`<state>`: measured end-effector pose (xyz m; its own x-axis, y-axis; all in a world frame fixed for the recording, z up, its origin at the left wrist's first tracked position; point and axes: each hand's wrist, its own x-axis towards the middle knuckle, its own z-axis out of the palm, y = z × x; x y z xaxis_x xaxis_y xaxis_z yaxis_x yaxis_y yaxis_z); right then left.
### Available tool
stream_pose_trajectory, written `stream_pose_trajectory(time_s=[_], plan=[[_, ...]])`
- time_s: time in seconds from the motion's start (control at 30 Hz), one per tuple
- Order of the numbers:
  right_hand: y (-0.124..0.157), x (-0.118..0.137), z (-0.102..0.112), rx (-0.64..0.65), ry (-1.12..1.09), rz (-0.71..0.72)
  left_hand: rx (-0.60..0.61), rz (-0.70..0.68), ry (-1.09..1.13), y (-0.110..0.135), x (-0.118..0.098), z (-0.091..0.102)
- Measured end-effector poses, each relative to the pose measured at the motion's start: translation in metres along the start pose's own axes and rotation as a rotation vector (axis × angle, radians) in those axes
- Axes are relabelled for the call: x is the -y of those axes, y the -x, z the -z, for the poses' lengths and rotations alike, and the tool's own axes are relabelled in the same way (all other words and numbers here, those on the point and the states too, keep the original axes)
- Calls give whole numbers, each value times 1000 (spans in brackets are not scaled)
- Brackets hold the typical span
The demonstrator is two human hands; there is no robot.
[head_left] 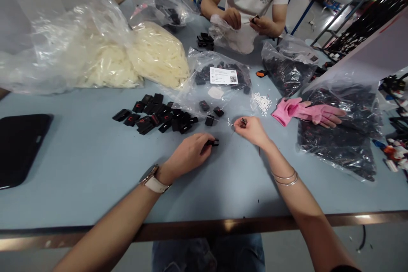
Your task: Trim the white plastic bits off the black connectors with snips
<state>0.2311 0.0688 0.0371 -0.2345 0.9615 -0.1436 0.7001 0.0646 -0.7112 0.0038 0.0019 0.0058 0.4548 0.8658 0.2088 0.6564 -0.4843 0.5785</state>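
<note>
Fairly bright, cool light seems to fall from above, leaving soft shadows on the bench (95, 157) near the hands (191, 152). Glare streaks the plastic bag (57, 29) and glints off the metal edge (229, 225). Wide-angle distortion stretches the borders; print on the label (219, 75) blurs.

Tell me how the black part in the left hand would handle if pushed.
The black part would probably slide rather than roll, given its squared end. It looks stiff, jutting unbent from the left hand, and is likely light, being small.
</note>
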Motion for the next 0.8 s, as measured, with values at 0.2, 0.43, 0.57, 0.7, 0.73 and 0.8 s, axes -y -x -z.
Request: stream_pose_trajectory(time_s=[0.2,0.43,0.57,0.7,0.73,0.8], plan=[[3,7,-7,125,-320,-51,-52,-48,14,-1,4,0],[4,11,-12,162,-440,-81,-68,-44,-19,-3,6,-3],[7,14,-17,197,-455,-67,-45,-49,-12,-3,7,-2],[12,19,-24,220,-446,-40,-18,-48,16,-2,11,-1],[14,21,-26,225,-440,-27,-22,-41,18,-2,12,-2],[16,23,-29,242,-427,1,-30,-25,25,-3,12,-3]])
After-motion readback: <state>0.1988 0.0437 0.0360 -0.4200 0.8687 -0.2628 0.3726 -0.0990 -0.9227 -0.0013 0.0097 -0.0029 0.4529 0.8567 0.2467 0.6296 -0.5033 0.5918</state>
